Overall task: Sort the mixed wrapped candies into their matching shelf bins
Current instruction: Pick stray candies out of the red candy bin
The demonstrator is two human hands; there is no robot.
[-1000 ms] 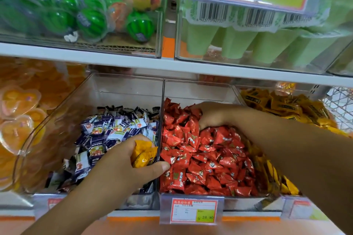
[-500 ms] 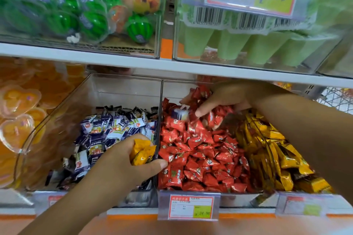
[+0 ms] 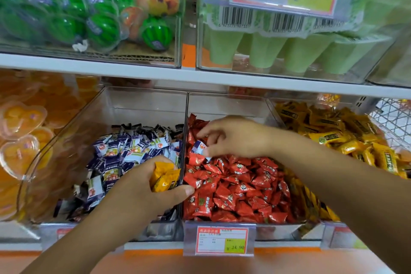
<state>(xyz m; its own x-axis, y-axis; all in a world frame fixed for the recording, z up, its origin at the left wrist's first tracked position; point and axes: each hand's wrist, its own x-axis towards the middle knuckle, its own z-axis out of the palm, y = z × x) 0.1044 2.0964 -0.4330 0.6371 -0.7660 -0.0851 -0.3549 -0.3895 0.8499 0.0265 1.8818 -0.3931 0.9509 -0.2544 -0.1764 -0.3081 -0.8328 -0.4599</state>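
While right hand point(image 3: 233, 138) hovers over red-candy bin point(image 3: 226, 104), fingers point(image 3: 213, 151) pinch one stray blue-and-white candy point(image 3: 200, 148) just above red heap, toward bin's back.

Left hand point(image 3: 142, 187): fingers point(image 3: 178, 191) clamped on clutch of yellow candies point(image 3: 164, 177), at divider between blue-candy bin point(image 3: 138, 107) and red-candy bin, near shelf front edge.

Step, judged: culling misfits.

Next calls for: blue piece over divider, leftward; yellow clutch to yellow-candy bin point(image 3: 320, 228), shelf right end.
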